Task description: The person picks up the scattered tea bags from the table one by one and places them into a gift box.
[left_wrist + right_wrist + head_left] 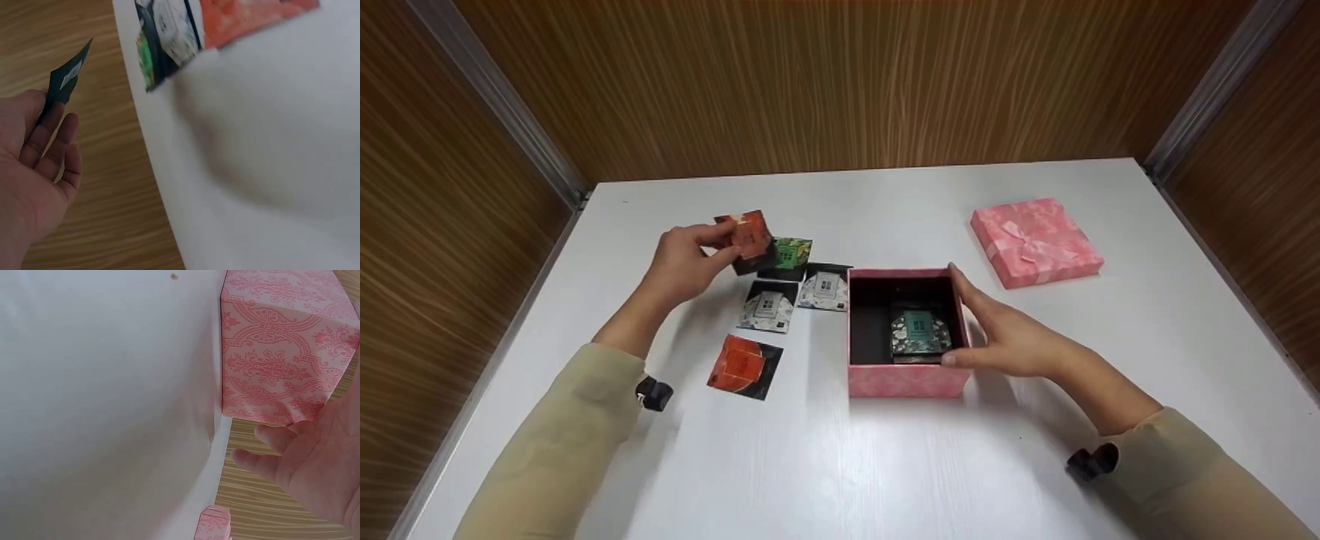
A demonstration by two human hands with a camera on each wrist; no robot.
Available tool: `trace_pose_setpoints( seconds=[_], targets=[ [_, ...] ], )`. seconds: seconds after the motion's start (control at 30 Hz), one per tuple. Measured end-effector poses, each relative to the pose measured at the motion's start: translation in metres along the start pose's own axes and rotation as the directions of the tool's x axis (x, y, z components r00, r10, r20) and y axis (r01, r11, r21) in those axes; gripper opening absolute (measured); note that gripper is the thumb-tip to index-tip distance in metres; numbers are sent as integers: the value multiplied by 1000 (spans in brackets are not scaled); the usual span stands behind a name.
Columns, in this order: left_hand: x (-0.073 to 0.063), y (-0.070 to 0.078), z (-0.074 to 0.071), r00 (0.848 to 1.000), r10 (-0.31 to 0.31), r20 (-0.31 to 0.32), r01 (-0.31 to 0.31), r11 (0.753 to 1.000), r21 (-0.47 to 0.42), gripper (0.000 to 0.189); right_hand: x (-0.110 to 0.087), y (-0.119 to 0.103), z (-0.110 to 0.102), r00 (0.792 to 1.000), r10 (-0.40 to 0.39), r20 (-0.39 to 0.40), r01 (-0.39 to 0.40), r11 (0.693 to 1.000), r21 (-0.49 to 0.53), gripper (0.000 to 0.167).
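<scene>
Between thumb and fingers, my left hand [681,262] pinches an orange-and-black sachet [750,235], held above the table's left part; the left wrist view shows its dark back side. Just behind and below it lies a green-and-black sachet [793,253]. Two white floral sachets, one nearer [767,306] and one beside the box, lie close by, with another orange sachet [740,367] in front. My right hand [1020,341] holds the right side of an open pink box [910,381], thumb at the near rim and fingers by the far corner. Inside the box sits a dark green floral sachet [921,331].
A pink lid [1039,244] with a ribbon bow lies at the back right of the white table [810,465]. Wood-patterned panels [847,90] stand behind the table and along both sides.
</scene>
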State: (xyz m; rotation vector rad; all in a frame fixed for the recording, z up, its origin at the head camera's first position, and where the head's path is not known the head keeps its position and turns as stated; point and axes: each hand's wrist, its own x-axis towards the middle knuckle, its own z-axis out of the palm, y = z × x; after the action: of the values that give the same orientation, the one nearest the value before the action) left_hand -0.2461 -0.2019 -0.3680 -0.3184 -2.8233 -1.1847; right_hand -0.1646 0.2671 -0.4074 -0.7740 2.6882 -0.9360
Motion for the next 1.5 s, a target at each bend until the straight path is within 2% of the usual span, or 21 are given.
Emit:
trace_pose_setpoints(
  seconds=[0.27,0.53,0.7,0.9,1.13,1.23,1.5],
  targets=[
    [-8,45,12,989,149,-7,-149,988,-36,45,2,-1,1,1000,7,7,-7,1000,-7,126],
    [-15,83,27,957,290,22,-287,955,-70,43,2,0,-1,1000,0,10,0,1000,-4,125],
    [-17,100,39,940,337,49,-331,938,-101,44,3,0,-1,1000,-3,15,3,1000,6,126],
    [-18,113,56,917,390,79,-380,917,-117,44,4,2,-1,1000,-5,15,5,1000,8,125],
    [-22,118,82,875,455,164,-442,890,-108,45,4,4,1,1000,-6,11,6,1000,-3,125],
    [-22,120,92,861,466,204,-453,885,-111,44,4,4,1,1000,-4,11,4,1000,-3,125],
    [-25,126,117,838,470,278,-461,882,-102,45,3,3,0,1000,-4,13,4,1000,-6,123]
  ],
)
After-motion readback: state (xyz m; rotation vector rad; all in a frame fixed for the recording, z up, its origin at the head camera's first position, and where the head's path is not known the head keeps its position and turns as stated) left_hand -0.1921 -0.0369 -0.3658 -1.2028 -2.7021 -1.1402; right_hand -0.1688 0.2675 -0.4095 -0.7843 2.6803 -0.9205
